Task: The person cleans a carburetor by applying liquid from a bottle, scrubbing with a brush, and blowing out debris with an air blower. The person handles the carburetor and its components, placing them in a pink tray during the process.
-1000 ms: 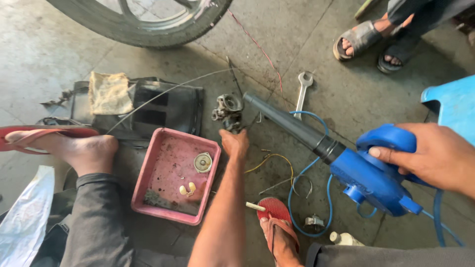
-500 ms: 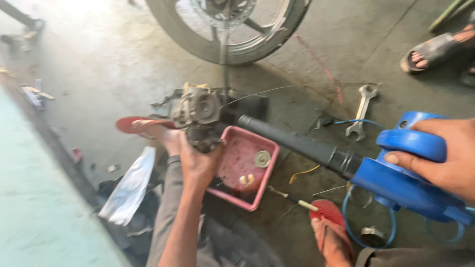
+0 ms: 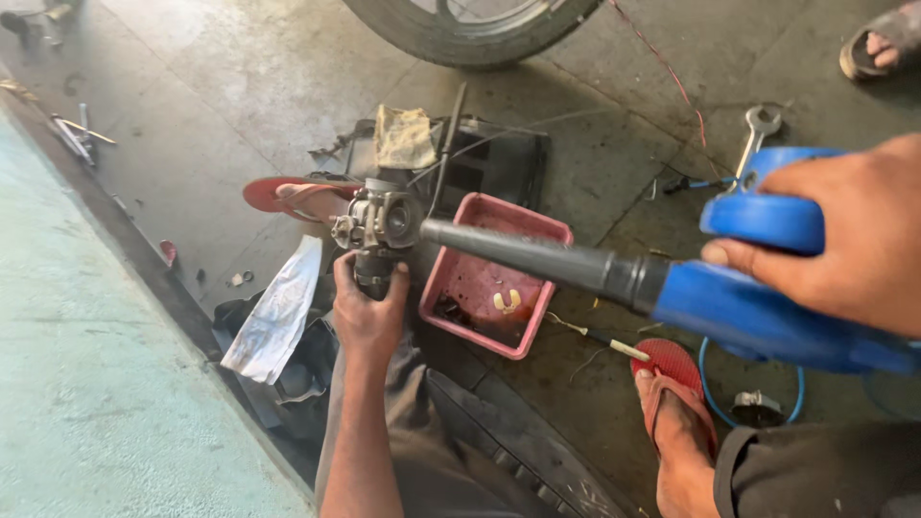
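Tyre (image 3: 460, 34): at top edge, resting on concrete floor (image 3: 240, 105).
Blower (image 3: 729, 288): blue body gripped by right hand (image 3: 844, 240), fingers wrapped over handle; dark nozzle tip just beside carburettor.
Tray (image 3: 451, 269): pink, on floor under nozzle.
Carburettor (image 3: 379, 223): raised above floor, left hand (image 3: 369, 312) fingers clasped round base.
Spanner (image 3: 756, 134): lying near blower.

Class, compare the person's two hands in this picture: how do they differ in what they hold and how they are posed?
The left hand grips a grey metal carburettor from below, raised upright; the right hand wraps over a blue blower from above. The left arm reaches forward, while the right comes in from the side. Both are bare and closed around their object.
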A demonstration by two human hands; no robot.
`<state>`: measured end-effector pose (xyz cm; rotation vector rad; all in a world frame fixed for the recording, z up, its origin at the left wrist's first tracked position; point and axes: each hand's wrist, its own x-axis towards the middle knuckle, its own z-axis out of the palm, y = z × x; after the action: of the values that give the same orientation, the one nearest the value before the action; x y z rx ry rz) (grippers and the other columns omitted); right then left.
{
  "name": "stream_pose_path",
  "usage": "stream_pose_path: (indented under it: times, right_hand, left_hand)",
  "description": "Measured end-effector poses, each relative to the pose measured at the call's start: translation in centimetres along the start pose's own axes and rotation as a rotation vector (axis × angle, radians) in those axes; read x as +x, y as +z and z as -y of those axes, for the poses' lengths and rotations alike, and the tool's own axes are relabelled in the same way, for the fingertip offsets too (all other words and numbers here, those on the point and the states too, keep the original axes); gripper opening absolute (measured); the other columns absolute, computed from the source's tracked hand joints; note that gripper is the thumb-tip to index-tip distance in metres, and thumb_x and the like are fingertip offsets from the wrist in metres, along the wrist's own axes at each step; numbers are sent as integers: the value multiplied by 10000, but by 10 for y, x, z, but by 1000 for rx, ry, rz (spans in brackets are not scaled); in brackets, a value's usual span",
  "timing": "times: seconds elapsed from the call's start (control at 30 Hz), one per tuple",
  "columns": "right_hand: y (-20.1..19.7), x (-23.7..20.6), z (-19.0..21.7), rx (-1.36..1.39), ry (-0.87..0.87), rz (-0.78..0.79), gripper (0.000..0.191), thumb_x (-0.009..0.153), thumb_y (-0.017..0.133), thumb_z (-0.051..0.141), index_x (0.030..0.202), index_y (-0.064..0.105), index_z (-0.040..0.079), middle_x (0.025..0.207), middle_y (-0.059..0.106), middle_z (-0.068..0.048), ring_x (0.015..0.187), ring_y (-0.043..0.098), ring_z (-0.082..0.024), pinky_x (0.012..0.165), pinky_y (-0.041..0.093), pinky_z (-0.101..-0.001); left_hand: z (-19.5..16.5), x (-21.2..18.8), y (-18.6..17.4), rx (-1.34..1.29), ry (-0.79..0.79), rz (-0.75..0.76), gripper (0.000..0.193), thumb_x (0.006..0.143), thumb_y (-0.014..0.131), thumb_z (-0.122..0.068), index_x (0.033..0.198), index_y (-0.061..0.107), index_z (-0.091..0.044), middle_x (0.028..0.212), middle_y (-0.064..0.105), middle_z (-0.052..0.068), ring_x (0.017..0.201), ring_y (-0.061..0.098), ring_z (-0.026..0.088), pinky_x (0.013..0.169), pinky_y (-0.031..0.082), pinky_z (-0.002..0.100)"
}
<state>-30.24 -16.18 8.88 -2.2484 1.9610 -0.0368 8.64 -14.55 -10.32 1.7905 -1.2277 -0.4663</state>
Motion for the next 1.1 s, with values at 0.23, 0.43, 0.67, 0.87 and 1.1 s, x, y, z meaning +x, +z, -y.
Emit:
stream_pose_path:
  times: [0.23,0.43,0.67,0.87,1.1]
  right_hand:
    - [-10,10,24,-244,10,126,393,753,773,601,862,815,226,679,749,-37,601,734,-230,621,588,-328]
    - [-7,12,25,-237,17,103,396,749,779,610,886,813,240,664,735,-38,594,725,-248,611,579,-351]
    - [-8,11,22,-197,-1,103,370,763,773,582,883,815,234,632,730,-34,552,721,-227,574,580,-333]
    - [-10,16,23,-234,-20,65,368,784,771,581,915,817,240,656,732,-37,550,718,-223,570,577,-328]
    - [-12,13,24,-106,-57,69,328,771,801,554,929,833,268,642,744,-19,544,724,-223,570,578,-343]
  left_hand:
    - [-21,1,15,-28,-6,-1,456,833,796,-246,1182,590,-39,899,771,128,812,754,173,744,576,332]
    - [-24,8,17,-186,91,-2,503,848,813,-246,1219,575,-2,995,783,105,888,733,123,763,579,286]
    - [-24,11,11,-114,47,20,473,889,823,-296,1239,677,-12,978,799,84,857,730,106,751,561,261]
    - [-25,11,3,-76,-31,53,499,859,834,-333,1244,690,-50,945,802,71,833,740,97,730,563,264]
    - [-27,10,0,-12,-9,40,528,840,845,-357,1263,700,-77,984,805,72,892,768,124,772,575,279]
